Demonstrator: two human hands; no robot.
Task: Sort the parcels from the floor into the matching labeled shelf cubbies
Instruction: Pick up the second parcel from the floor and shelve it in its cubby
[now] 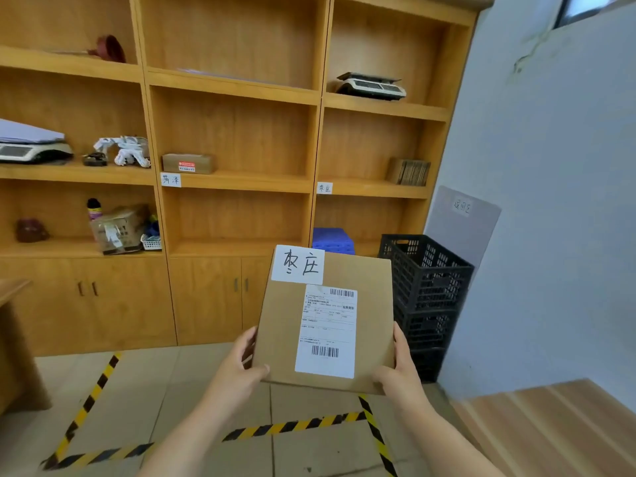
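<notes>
I hold a flat brown cardboard parcel [282, 321] up in front of me, face toward the camera. It carries a handwritten white label at its top left and a printed shipping label with barcodes. My left hand [241, 366] grips its lower left corner and my right hand [399, 366] its lower right edge. On the wooden shelf unit [237, 182], a handwritten tag [324, 188] with similar characters marks the right column's cubby, which holds a stack of brown items [409, 172]. Another tag [171, 179] marks the middle cubby with a small brown box [188, 163].
Stacked black plastic crates [426, 290] stand right of the parcel by a grey board [464, 222]. Blue crates [333, 239] sit in the lower right cubby. Yellow-black tape [296, 425] outlines a floor area. A wooden bench [557, 425] lies at right, a desk corner [13, 339] at left.
</notes>
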